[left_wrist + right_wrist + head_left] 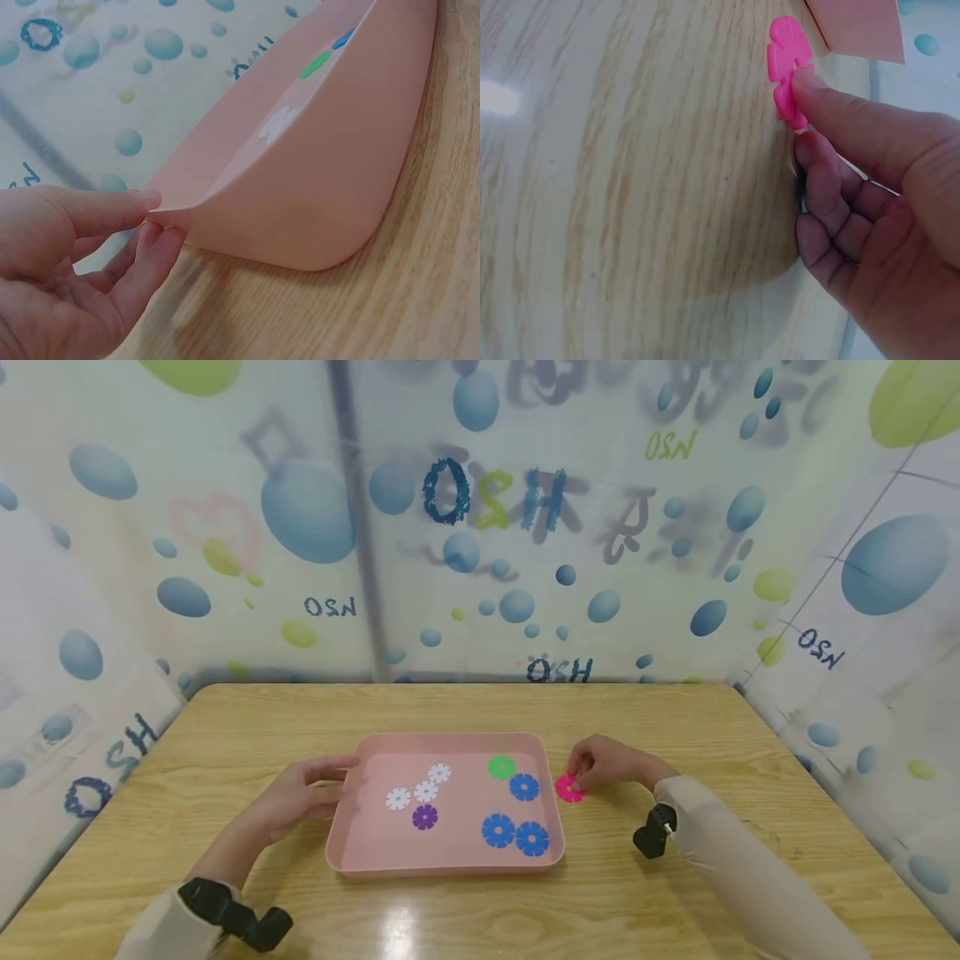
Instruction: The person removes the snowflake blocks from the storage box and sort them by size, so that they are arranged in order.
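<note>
A shallow pink tray rests on the table with notched plastic snowflake discs inside. Three white discs and a purple disc lie in its left half. A green disc and three blue discs are in its right half. My left hand pinches the tray's left rim; in the left wrist view the thumb is on top and fingers are beneath. Just outside the tray's right wall, my right hand pinches a bright pink snowflake disc by its edge, at the tabletop.
The wooden table extends around the tray on all sides. Behind it and at both sides hang patterned curtains with blue and green dots. Each wrist wears a black camera mount.
</note>
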`<action>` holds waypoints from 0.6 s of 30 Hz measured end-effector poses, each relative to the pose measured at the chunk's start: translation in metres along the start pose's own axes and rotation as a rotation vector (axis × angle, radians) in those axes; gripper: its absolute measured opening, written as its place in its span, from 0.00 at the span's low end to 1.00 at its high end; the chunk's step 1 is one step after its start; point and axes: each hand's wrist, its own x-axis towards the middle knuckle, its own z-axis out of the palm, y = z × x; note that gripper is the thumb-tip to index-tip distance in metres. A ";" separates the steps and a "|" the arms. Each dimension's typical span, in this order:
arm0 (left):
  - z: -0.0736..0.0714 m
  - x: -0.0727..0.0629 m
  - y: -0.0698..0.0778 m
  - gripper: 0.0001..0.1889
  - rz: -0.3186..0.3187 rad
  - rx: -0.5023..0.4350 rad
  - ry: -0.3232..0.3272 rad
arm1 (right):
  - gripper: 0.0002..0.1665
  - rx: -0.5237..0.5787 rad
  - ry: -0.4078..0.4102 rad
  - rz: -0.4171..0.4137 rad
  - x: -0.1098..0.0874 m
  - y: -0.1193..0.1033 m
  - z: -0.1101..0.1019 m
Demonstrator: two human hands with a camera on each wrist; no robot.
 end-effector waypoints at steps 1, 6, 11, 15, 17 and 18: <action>0.000 0.000 0.000 0.29 0.000 -0.003 0.001 | 0.06 0.001 0.000 -0.004 0.000 0.001 0.000; 0.001 0.000 0.000 0.29 0.000 -0.007 0.005 | 0.06 0.011 0.004 -0.036 -0.001 0.003 0.000; 0.002 0.002 0.000 0.28 -0.003 -0.010 0.002 | 0.06 0.011 0.058 -0.013 -0.006 -0.004 -0.003; 0.002 0.001 -0.001 0.28 -0.005 -0.006 0.006 | 0.07 -0.002 0.072 -0.088 -0.006 -0.020 -0.008; 0.001 0.001 -0.001 0.28 -0.003 -0.002 0.007 | 0.08 -0.008 0.065 -0.146 -0.006 -0.032 -0.010; 0.001 0.001 -0.002 0.28 -0.004 0.001 0.008 | 0.09 -0.010 0.061 -0.169 -0.005 -0.038 -0.010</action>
